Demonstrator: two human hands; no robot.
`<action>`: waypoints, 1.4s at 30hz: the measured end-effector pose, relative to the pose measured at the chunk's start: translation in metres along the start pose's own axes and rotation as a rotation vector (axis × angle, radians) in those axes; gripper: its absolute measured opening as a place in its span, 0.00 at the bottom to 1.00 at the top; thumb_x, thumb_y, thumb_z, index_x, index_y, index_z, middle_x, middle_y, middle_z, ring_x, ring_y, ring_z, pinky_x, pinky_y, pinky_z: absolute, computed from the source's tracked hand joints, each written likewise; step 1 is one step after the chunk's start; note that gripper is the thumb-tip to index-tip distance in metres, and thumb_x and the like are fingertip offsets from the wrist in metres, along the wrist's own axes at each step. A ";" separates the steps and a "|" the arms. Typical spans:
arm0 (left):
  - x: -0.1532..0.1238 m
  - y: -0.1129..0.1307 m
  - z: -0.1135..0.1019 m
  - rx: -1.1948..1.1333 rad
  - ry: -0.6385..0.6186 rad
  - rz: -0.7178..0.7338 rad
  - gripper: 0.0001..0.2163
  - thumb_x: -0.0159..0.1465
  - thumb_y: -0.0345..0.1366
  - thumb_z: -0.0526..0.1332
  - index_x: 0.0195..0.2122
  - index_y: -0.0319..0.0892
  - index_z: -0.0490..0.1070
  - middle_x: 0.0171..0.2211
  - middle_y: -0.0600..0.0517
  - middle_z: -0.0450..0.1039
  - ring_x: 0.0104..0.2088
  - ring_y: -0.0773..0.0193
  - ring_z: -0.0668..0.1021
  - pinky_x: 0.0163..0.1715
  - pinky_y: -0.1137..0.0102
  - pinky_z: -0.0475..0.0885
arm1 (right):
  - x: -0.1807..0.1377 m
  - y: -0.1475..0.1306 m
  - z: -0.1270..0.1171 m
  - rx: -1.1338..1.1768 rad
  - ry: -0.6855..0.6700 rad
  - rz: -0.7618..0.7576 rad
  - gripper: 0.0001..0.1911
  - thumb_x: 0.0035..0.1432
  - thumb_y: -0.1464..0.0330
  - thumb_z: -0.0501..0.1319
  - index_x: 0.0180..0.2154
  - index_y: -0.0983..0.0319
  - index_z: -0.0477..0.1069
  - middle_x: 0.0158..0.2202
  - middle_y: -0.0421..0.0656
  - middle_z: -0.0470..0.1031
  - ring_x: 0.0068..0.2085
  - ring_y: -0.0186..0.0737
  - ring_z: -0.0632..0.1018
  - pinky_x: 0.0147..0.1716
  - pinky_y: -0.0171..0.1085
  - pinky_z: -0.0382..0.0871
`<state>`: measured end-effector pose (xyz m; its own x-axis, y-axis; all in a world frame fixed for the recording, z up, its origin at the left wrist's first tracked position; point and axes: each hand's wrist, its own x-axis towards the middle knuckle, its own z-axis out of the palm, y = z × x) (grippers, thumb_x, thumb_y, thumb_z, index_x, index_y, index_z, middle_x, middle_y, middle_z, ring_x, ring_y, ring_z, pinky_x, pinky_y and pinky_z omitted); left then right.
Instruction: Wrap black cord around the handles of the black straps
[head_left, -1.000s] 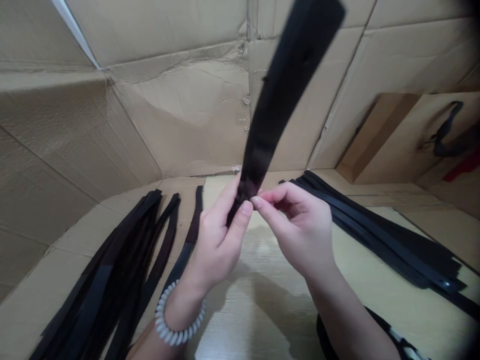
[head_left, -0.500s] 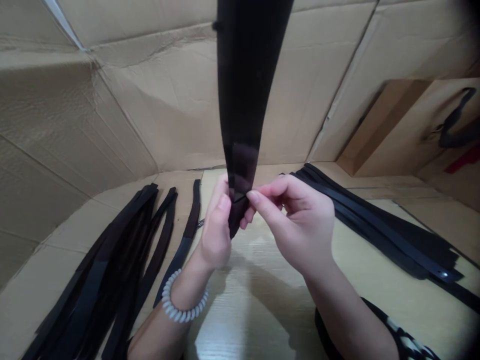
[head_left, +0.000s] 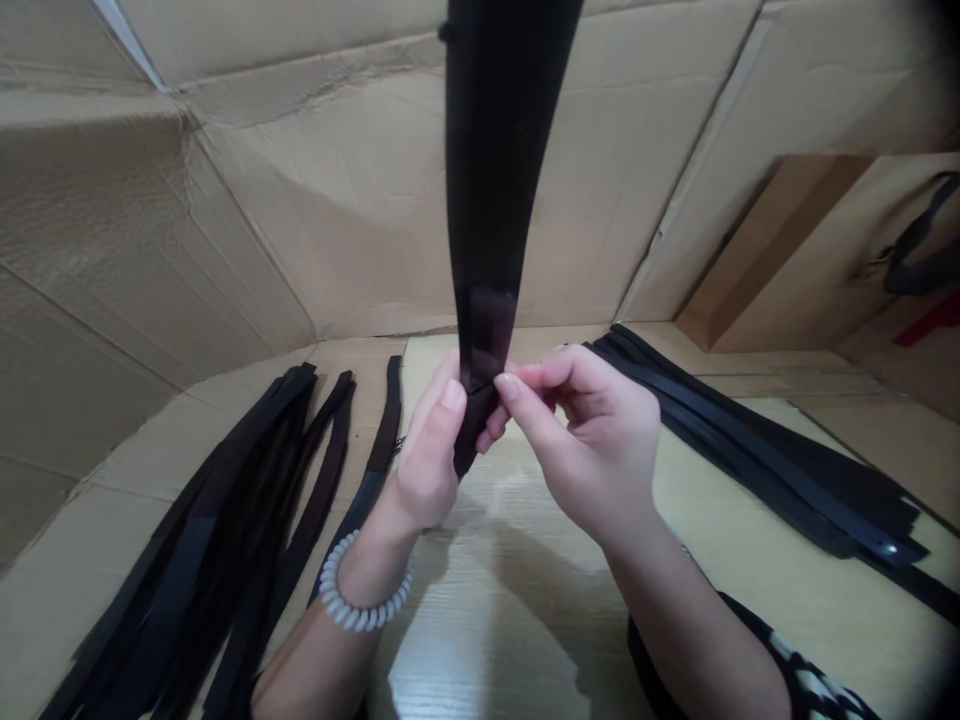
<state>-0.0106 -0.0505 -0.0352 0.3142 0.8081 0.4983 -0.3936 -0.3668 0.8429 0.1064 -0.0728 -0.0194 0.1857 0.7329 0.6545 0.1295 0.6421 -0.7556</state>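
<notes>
A long, wide black strap (head_left: 499,150) stands upright before me, its upper end running out of the top of the view. My left hand (head_left: 431,440) is closed on its lower end, the thumb along the left edge. With thumb and index finger, my right hand (head_left: 592,430) pinches the strap's right edge, where a seam or fold crosses it. Below that line hangs a short dark end piece (head_left: 474,430). Its material is not plain from here. A small dark knob (head_left: 445,32) sticks out from the strap's left edge near the top.
Several black straps (head_left: 217,520) lie in a heap on the left of the table (head_left: 480,640). More black straps (head_left: 750,450) lie stacked at the right. Cardboard walls (head_left: 360,200) surround the table, and a cardboard box (head_left: 772,250) leans at the back right.
The strap's upper part has swung slightly to the right. Both hands keep their grip with only small shifts, the right hand moving a little to the left.
</notes>
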 end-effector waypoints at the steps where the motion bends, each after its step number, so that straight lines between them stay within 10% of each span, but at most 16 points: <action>1: 0.000 -0.001 0.000 -0.001 0.006 0.007 0.17 0.69 0.50 0.52 0.42 0.46 0.74 0.24 0.55 0.63 0.24 0.66 0.64 0.25 0.69 0.63 | 0.000 0.000 0.000 0.002 0.003 0.009 0.09 0.58 0.71 0.64 0.26 0.61 0.67 0.20 0.36 0.74 0.21 0.33 0.75 0.22 0.36 0.70; 20: 0.003 -0.009 -0.003 0.040 -0.053 0.163 0.17 0.73 0.46 0.46 0.48 0.44 0.71 0.25 0.54 0.63 0.23 0.68 0.64 0.22 0.72 0.62 | 0.002 0.004 -0.005 0.162 -0.094 0.121 0.10 0.60 0.68 0.63 0.27 0.61 0.67 0.22 0.35 0.74 0.21 0.33 0.78 0.23 0.35 0.74; 42: 0.005 0.001 0.001 -0.017 0.000 0.128 0.12 0.69 0.45 0.57 0.46 0.47 0.73 0.31 0.53 0.67 0.26 0.70 0.67 0.22 0.77 0.65 | 0.004 -0.012 -0.016 -0.337 -0.053 -0.237 0.04 0.60 0.75 0.61 0.34 0.66 0.75 0.31 0.38 0.79 0.31 0.24 0.76 0.34 0.24 0.70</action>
<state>-0.0087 -0.0475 -0.0315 0.2602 0.7550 0.6018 -0.4451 -0.4593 0.7687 0.1214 -0.0809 -0.0085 0.0631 0.5903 0.8047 0.4763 0.6908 -0.5440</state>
